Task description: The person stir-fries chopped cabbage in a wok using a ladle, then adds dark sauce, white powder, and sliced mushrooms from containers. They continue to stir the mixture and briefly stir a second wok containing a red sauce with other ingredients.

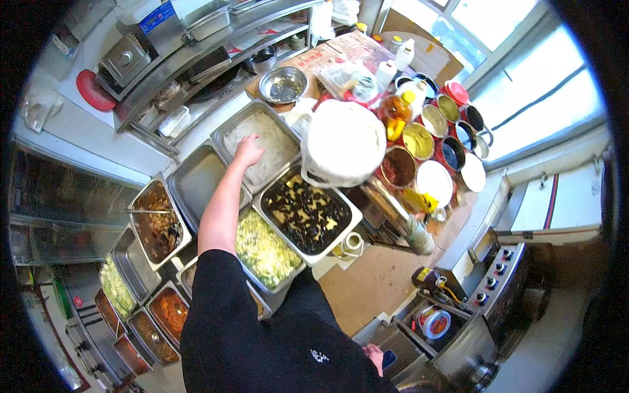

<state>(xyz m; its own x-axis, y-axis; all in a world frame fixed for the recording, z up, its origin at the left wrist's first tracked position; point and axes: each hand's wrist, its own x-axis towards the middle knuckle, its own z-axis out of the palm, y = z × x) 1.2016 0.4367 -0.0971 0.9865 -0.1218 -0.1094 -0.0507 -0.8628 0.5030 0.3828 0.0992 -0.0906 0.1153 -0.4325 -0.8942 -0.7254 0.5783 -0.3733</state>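
My left hand (250,151) reaches over a steel pan (231,128) with a cloudy whitish layer (263,128) inside. Its fingers are partly curled with a gap at the thumb, and nothing shows in them; whether they touch the layer is unclear. Beside this pan stands a deep pan (191,172) with a greyish inside. Nearer my body are a pan of dark wood-ear-like pieces in liquid (307,211) and a pan of chopped pale-green vegetables (268,248). Low at my side, my right hand (374,357) is against a dark blue phone-like object (388,359), its grip partly hidden.
A large white-topped tub (346,142) stands beside the pans. Several open tins (418,140), an oil bottle (397,108) and a steel bowl (283,85) crowd the table. More food pans (159,221) line the left, one with a utensil. A control panel (494,275) with knobs is at right.
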